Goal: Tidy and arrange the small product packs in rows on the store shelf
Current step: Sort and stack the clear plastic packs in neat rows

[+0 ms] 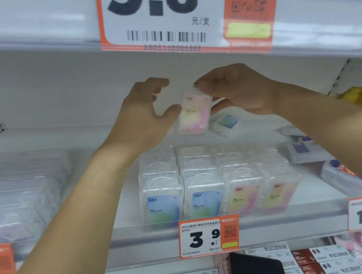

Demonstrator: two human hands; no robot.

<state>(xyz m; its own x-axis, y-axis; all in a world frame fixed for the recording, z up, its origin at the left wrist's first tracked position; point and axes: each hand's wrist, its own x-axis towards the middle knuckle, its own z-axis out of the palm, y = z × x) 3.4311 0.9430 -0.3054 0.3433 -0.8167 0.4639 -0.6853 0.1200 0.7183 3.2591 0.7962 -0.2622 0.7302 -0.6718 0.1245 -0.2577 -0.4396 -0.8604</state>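
A clear pack with a pink and yellow label (192, 114) is held up above the shelf. My right hand (238, 90) pinches its top and right side. My left hand (146, 109) is cupped beside it, thumb touching the pack's left edge, fingers curled above and apart from it. Below, on the white shelf (126, 220), stand rows of clear packs: two rows with blue labels (164, 208) on the left, two with pink-yellow labels (245, 197) on the right. A single blue-labelled pack (226, 124) lies tilted at the back, behind the rows.
An upper shelf edge with a large 9.8 price tag (182, 14) hangs close above my hands. Blurred clear packs (17, 197) fill the shelf's left side; other flat packs (303, 148) lie at the right. A 3.9 tag (208, 236) marks the shelf edge, boxed goods below.
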